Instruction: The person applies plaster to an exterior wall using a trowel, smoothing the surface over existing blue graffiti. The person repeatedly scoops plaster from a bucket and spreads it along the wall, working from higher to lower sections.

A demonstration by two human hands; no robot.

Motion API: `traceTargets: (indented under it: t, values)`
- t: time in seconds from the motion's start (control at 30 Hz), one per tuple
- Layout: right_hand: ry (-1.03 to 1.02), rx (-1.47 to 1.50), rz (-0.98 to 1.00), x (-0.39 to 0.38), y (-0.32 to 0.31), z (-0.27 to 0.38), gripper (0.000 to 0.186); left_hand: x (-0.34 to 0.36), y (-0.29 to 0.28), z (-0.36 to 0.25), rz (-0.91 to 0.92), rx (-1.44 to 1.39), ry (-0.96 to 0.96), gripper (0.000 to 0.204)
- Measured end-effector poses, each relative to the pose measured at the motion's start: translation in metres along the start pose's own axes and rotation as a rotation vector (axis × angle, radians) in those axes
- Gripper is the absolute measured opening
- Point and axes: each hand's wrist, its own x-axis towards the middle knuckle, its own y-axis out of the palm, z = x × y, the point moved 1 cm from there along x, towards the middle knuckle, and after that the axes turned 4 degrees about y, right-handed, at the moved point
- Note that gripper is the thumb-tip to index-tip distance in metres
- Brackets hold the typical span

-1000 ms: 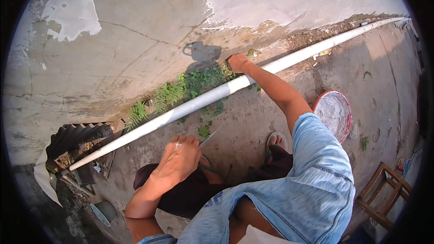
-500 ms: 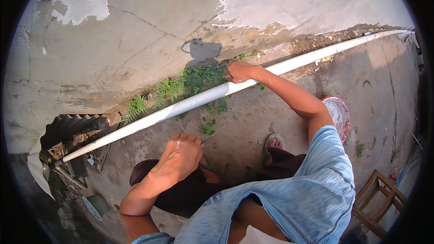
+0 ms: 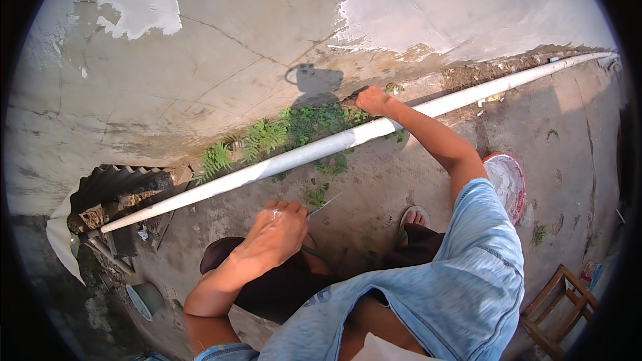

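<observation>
My left hand [image 3: 273, 230], with white smears on the knuckles, is closed above my knee. From its fingers juts a thin blade seen edge-on with a greenish handle, apparently a putty knife [image 3: 326, 204]. Beyond the white pipe [image 3: 301, 155], my right hand [image 3: 374, 101] reaches to the foot of the wall [image 3: 221, 87]. Its fingers are curled beside the low green plants [image 3: 314, 124]; a small dark shape shows at the fingertips, too unclear to name. My right forearm passes over the pipe.
A red-rimmed bucket [image 3: 506, 187] of white paste stands by my right elbow. Corrugated sheet [image 3: 110, 180] and rubble lie at the pipe's left end. A wooden frame [image 3: 558, 311] is at lower right, a tipped grey-green bucket [image 3: 144, 301] at lower left. White coating covers parts of the wall.
The whole view has shifted a little. My right hand has moved off the pipe's edge, closer to the wall. More of the blade in my left hand shows.
</observation>
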Motion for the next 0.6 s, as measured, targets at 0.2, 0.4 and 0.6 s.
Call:
traceTargets:
  t: [0.2, 0.4, 0.6]
  values:
    - [-0.160, -0.108, 0.100, 0.017, 0.019, 0.008, 0.038, 0.000, 0.003, 0.002, -0.014, 0.045, 0.026, 0.010]
    - [-0.106, -0.033, 0.176, 0.022, 0.033, 0.005, 0.032, 0.004, -0.001, 0.006, 0.001, -0.032, 0.015, 0.014]
    - [-0.091, 0.076, -0.058, -0.001, 0.022, 0.000, 0.041, 0.004, 0.000, 0.009, -0.004, -0.059, 0.018, 0.013]
